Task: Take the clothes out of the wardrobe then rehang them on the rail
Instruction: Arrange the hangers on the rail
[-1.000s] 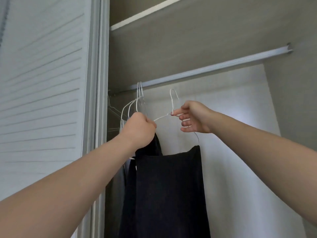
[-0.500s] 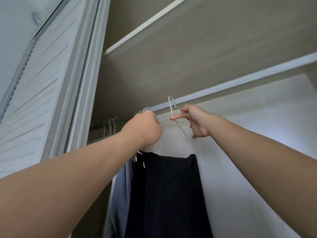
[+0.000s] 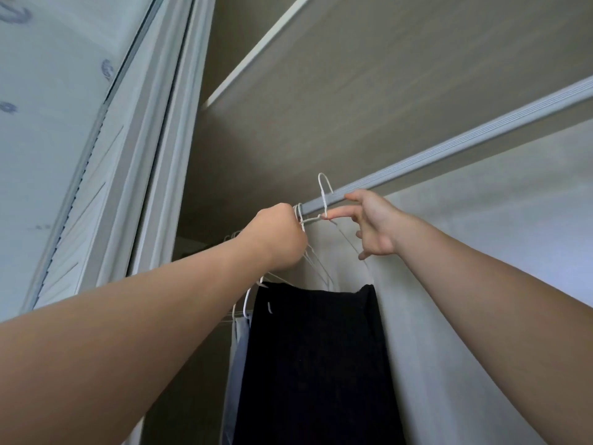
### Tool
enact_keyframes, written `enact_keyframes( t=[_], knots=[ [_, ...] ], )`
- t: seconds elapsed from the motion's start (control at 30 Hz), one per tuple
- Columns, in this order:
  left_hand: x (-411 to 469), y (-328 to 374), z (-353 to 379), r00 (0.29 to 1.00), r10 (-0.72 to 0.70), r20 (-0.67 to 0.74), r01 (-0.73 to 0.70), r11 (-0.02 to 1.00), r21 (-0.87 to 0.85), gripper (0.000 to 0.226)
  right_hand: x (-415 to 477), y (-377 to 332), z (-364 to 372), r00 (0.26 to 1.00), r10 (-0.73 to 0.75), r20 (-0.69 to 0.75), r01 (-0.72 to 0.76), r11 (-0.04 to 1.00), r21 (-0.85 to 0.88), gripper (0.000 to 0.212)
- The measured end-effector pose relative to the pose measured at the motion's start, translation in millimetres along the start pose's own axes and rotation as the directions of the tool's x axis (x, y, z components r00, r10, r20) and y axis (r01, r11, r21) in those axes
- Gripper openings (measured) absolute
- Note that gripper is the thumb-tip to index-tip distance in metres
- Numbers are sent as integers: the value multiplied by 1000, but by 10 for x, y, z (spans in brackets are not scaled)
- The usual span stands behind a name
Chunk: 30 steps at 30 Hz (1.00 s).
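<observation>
A grey metal rail (image 3: 449, 147) runs across the wardrobe under a shelf. My left hand (image 3: 279, 239) is closed around the necks of several white wire hangers just below the rail's left part. A black garment (image 3: 317, 358) hangs from them. My right hand (image 3: 372, 223) pinches the neck of one white wire hanger (image 3: 324, 194), whose hook stands up against the rail; whether it is hooked over the rail, I cannot tell. A pale blue garment (image 3: 239, 348) hangs left of the black one.
A white louvred wardrobe door (image 3: 83, 194) and its frame stand at the left. The shelf's underside (image 3: 369, 91) is close above the rail. The pale back wall (image 3: 481, 284) lies behind the rail to the right. More hanger hooks (image 3: 231, 236) sit further left.
Both hands have risen with the hangers from below the rail up to it. The view has tilted upward. The right hand's hanger hook now reaches the rail.
</observation>
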State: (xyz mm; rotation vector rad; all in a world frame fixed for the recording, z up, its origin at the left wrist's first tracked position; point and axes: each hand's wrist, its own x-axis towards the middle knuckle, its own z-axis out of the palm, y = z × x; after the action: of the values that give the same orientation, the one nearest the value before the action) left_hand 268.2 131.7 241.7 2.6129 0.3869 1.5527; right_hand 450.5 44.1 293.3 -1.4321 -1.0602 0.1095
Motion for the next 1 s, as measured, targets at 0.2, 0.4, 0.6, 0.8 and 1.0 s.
enact_keyframes(
  t=[0.2, 0.4, 0.6, 0.8, 1.0],
  knots=[
    [86, -62, 26, 1000, 0, -25, 1, 999, 38, 17, 134, 1, 78, 1000, -15, 13, 15, 999, 50, 56],
    [191, -106, 68, 999, -43, 3, 43, 998, 52, 22, 271, 54, 118, 999, 32, -9, -32, 999, 44, 58],
    [186, -133, 306, 996, -69, 54, 62, 991, 118, 26, 359, 357, 127, 994, 106, 25, -107, 991, 83, 56],
    [194, -161, 374, 987, -110, 121, 96, 989, 112, 25, 335, 532, -42, 973, 77, 217, -133, 957, 257, 57],
    [217, -153, 465, 982, -122, 145, 108, 989, 100, 28, 261, 655, -77, 973, -98, -208, 100, 995, 1, 40]
  ],
)
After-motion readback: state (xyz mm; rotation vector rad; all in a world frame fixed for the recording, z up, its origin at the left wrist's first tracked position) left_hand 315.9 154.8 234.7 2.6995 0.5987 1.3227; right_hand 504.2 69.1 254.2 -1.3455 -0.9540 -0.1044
